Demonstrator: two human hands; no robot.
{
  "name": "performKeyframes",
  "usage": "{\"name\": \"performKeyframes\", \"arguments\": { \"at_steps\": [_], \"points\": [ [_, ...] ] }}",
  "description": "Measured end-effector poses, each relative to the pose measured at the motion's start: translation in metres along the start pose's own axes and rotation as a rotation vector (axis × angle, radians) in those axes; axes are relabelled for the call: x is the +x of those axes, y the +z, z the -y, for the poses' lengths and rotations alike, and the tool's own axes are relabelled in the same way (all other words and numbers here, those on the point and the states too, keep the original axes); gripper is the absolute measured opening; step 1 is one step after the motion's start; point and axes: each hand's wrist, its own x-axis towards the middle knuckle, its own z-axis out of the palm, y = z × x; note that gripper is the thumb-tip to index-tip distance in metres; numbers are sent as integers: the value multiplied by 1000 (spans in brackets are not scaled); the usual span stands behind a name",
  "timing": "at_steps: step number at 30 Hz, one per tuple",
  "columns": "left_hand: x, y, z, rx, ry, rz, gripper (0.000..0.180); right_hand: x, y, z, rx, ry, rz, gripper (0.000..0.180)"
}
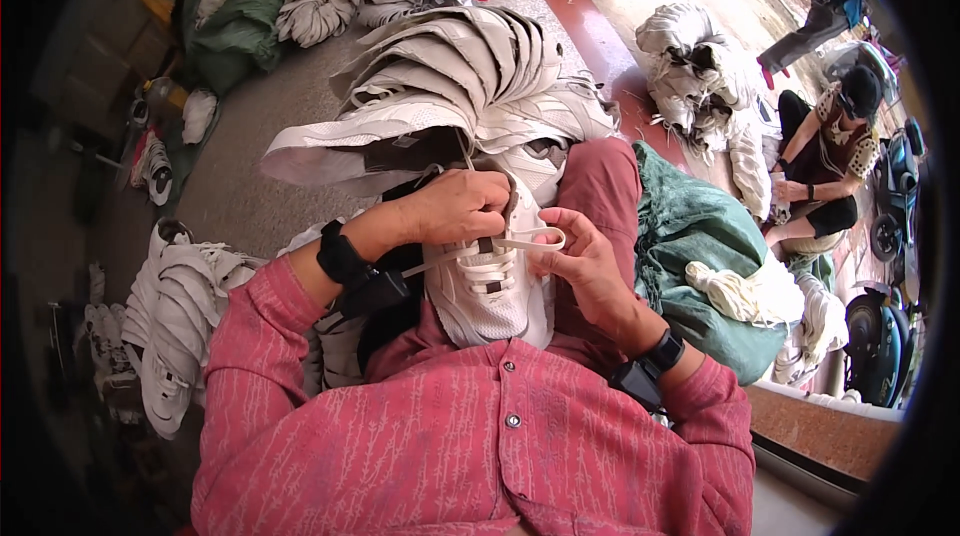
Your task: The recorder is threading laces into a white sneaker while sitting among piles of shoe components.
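We're looking down at a white shoe upper [490,286] resting in our lap, toe end near us, against the red trouser leg [600,186]. Left hand [455,206] sits on the far end of the upper, fingers curled together and pinched on the white lace [440,258] where it runs across the eyelets. Right hand [585,261] is just right of the upper, thumb and fingers closed on the lace's looped end [535,239]; the lace stretches flat between the two hands. Both wrists carry black bands [345,261], and a black strap hangs down from the left one. Just beyond the upper, a fanned stack of white uppers [460,66] rises from our knees toward the far side. More white uppers lie in a pile [175,316] on the floor at near left, and another heap [700,66] sits far right. A green sack [700,236] lies just right of our leg with a loose bundle of white laces [730,291] on it. Far right, another person [830,156] sits low on the floor with their own hands on a white piece. Green bags [240,16] at far left. We can't tell how many eyelets are laced.
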Motion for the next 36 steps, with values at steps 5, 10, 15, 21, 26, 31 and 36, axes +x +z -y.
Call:
{"name": "performKeyframes", "arguments": {
  "at_steps": [5, 10, 15, 21, 26, 31, 36],
  "points": [
    [-1, 0, 5, -39, -6, -55, 19, 12, -5, -5, -369, -202, 112, 31],
    [-2, 1, 9, -58, 30, -102, 18, 21, 1, 4, -827, -156, 20, 8],
    [-5, 2, 14, -130, 11, -124, 16, 22, -4, 11, -626, -48, 134, 18],
    [-14, 0, 5, -232, -94, -157, 21, 27, 9, 55, -879, -304, 324, 62],
    [-15, -2, 6, -336, -139, -160, 21, 38, 20, 72, -905, -148, 538, 72],
    [-19, 0, 12, -244, -71, -178, 23, 54, -11, 58, -736, -199, 505, 56],
    [-23, -5, 1, -349, -162, -140, 19, 48, -11, 51, -511, -119, 486, 52]
  ]
}}
